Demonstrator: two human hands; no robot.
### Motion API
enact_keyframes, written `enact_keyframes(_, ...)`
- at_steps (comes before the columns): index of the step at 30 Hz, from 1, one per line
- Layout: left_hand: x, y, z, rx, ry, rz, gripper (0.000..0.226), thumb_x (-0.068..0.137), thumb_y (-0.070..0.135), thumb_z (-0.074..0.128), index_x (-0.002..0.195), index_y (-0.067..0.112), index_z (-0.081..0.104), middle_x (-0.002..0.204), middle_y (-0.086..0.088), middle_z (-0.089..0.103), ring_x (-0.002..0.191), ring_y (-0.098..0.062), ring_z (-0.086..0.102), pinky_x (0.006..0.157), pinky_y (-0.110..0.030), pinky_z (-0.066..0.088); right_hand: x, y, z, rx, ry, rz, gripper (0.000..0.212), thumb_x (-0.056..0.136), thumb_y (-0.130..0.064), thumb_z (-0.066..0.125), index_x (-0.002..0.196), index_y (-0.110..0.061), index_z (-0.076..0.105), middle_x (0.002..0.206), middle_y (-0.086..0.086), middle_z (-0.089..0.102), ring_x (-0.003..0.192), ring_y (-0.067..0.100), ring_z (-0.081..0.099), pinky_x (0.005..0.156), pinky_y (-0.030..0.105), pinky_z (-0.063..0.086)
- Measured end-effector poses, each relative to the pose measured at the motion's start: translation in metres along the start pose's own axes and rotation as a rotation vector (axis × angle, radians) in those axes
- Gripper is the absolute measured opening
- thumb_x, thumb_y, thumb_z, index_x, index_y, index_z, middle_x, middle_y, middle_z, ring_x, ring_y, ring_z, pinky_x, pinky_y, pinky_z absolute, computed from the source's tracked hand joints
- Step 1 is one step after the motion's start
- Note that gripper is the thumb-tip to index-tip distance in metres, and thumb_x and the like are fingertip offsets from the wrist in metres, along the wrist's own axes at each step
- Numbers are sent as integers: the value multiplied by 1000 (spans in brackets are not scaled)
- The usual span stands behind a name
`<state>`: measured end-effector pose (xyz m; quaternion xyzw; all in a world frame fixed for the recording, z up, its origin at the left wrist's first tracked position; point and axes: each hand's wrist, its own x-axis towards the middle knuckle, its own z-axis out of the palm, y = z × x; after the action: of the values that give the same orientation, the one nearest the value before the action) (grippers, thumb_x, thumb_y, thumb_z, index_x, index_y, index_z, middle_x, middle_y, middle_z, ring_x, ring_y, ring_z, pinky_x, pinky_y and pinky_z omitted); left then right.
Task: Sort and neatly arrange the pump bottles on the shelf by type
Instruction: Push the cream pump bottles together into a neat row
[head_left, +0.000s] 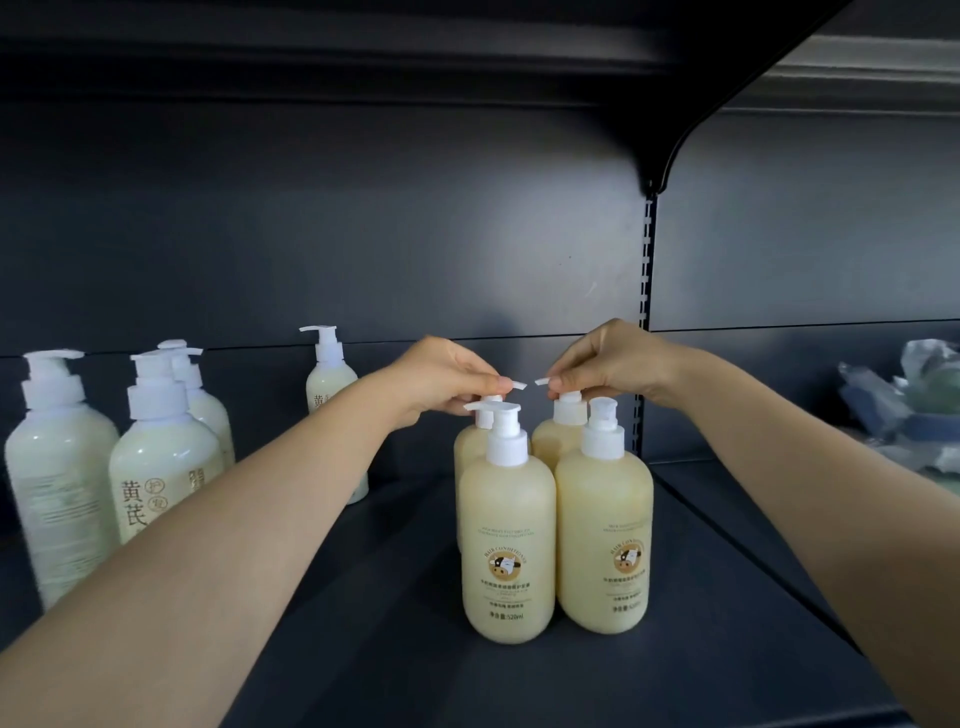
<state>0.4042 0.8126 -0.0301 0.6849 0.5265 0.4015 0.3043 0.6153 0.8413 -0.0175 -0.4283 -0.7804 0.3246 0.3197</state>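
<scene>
While left hand (447, 382) and right hand (610, 364) each pinch the white nozzle (517, 385) of a rear cream-yellow plastic pump bottle (550, 441), twist gently, spouts parallel.

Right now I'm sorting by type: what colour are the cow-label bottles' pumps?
White pumps, seen in the head view.

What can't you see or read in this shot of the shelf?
Head view:
Rear cream bottles: labels hidden behind the front pair.
Leftmost pale bottle: label blurred.
Pale bottle at the back: label partly covered by the left forearm.
Plastic-wrapped bundle: cut off by the right edge.
</scene>
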Motion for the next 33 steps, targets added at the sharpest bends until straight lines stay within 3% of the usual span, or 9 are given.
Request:
enact_keyframes(3,2,-1,3,5,19,-2,16,78,19,74,87,6,73,87,-13,68,73,-14,58,52,-11,48,1,0,0,-13,7,-11,5,79,-3,72,80,-8,74,69,-2,73,69,8,68,69,16,57)
enact_keyframes(8,4,-1,1,0,-24,-45,11,78,22,74,83,12,71,94,-10,68,83,-15,59,67,-18,53,2,6,-2,57,-4,13,5,79,-8,74,81,-12,74,78,0,75,76,10,70,78,20,57)
enact_keyframes(12,4,1,-1,14,-74,-65,14,81,24,71,88,12,71,99,-10,69,87,-15,60,77,-23,54,0,10,-3,77,-19,19,7,80,-13,73,87,-13,74,84,-1,76,80,7,70,68,14,54)
enact_keyframes(20,0,10,-2,130,-114,-61,13,84,25,68,91,14,69,104,-11,70,88,-13,61,70,-18,51,0,7,-3,0,-13,40,6,82,-14,71,87,-11,71,84,2,72,74,7,66,55,10,49)
enact_keyframes(23,-3,17,-5,170,-99,-49,11,87,24,64,92,15,66,96,-4,70,85,-12,65,76,-21,53,0,0,-4,-120,-7,53,8,81,-19,72,86,-12,71,84,1,71,79,11,65,65,17,53)
enact_keyframes(26,-9,25,-11,264,-19,-4,13,89,23,62,93,12,65,90,0,70,92,-15,66,89,-30,53,-5,-13,-5,-301,-5,45,24,80,-31,73,94,-11,72,98,5,70,89,14,62,77,23,53)
enact_keyframes(30,-28,41,-23,661,121,112,26,89,28,59,97,5,68,97,-6,71,96,-20,65,79,-28,49,-19,-39,-3,-721,18,15,39,83,-44,64,99,-10,70,110,7,66,103,24,59,92,37,49)
enact_keyframes(33,-52,54,-31,999,133,127,32,92,33,53,102,7,68,105,-5,67,101,-23,58,80,-28,45,-33,-59,4,-919,30,23,43,86,-45,60,105,-8,67,111,7,64,104,25,57,91,37,49)
